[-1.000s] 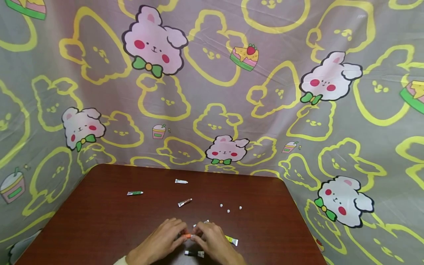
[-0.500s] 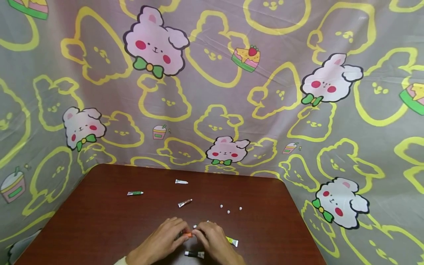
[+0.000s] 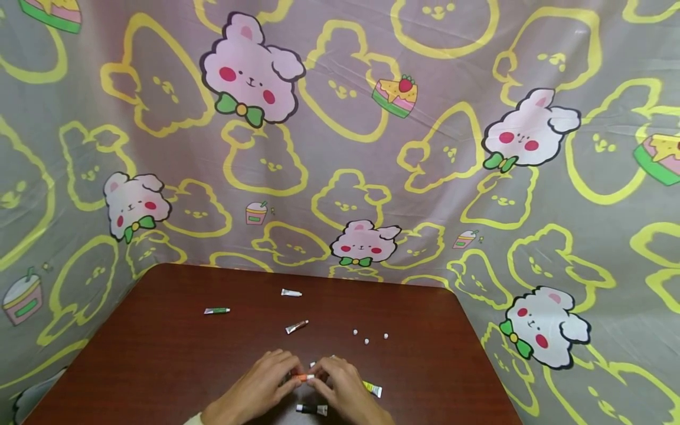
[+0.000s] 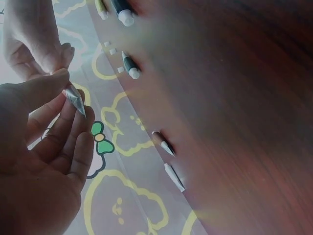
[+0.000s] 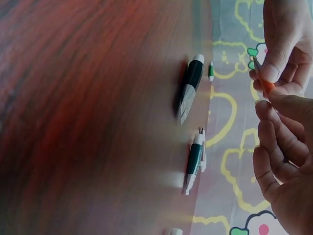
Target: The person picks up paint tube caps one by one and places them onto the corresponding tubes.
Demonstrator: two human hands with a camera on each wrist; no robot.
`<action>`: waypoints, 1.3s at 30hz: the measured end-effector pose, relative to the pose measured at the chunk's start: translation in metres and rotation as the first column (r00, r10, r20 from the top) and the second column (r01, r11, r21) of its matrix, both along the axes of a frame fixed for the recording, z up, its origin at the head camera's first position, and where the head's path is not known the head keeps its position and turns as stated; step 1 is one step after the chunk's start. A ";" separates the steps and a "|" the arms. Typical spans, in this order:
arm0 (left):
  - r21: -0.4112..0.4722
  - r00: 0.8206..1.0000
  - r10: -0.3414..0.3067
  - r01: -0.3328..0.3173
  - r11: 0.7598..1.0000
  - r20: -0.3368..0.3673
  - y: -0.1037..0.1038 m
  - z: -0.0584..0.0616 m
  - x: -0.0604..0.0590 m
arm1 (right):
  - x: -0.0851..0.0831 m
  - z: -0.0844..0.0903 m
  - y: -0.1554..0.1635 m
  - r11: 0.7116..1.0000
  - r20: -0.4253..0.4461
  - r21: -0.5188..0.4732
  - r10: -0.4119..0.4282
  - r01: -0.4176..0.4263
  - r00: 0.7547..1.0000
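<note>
Head view: left hand [image 3: 257, 389] and right hand [image 3: 345, 389] each grip a small orange tube [image 3: 303, 377].

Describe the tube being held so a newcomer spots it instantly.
Start at the near edge of the brown table, where the left hand and right hand meet. Pinched between their fingertips is the small orange tube, the only orange one and the only one off the tabletop.

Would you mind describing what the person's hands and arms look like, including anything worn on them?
Both hands are bare: the left hand and the right hand show no gloves, rings or markings. A pale cuff shows at the left wrist. The right forearm is bare as far as the head view shows.
</note>
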State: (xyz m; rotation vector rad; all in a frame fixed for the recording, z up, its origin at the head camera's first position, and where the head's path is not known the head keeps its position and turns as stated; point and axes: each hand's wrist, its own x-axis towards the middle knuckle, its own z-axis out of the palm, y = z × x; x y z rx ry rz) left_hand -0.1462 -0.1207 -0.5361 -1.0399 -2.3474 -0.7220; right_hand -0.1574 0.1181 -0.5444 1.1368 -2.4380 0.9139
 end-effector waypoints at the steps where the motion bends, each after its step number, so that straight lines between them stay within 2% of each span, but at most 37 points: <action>1: 0.000 1.000 0.001 -0.001 1.000 0.001 0.000 0.000 0.000 | 0.000 0.000 0.000 1.000 0.004 0.006 -0.002 0.002 1.000; 9: 0.012 1.000 -0.010 0.010 1.000 0.013 0.002 0.002 0.001 | 0.001 0.001 0.000 0.997 -0.041 0.042 -0.061 0.063 0.997; 12: 0.010 1.000 -0.011 0.010 1.000 0.021 0.003 0.003 0.001 | 0.002 0.000 0.000 0.996 -0.029 0.028 -0.082 0.082 0.996; 15: 0.009 0.999 -0.010 0.010 1.000 0.031 0.003 0.003 0.001 | 0.002 0.000 0.001 0.996 -0.022 0.020 -0.081 0.082 0.996; 23: 0.004 1.000 -0.017 0.016 1.000 0.023 0.001 0.001 0.001 | 0.002 0.002 0.004 0.996 -0.098 0.066 -0.046 0.053 0.994; 31: 0.012 1.000 -0.027 0.027 1.000 0.008 0.003 0.001 0.001 | 0.003 0.002 0.004 0.993 -0.057 0.087 -0.072 0.077 0.996; 35: 0.016 1.000 -0.018 0.018 1.000 0.001 0.003 0.001 0.001 | 0.004 0.001 0.004 0.997 -0.002 0.054 -0.056 0.056 0.998; 39: 0.010 1.000 -0.010 0.010 1.000 -0.008 0.003 0.001 0.001 | 0.003 0.001 0.006 0.999 0.011 0.033 -0.011 0.011 1.000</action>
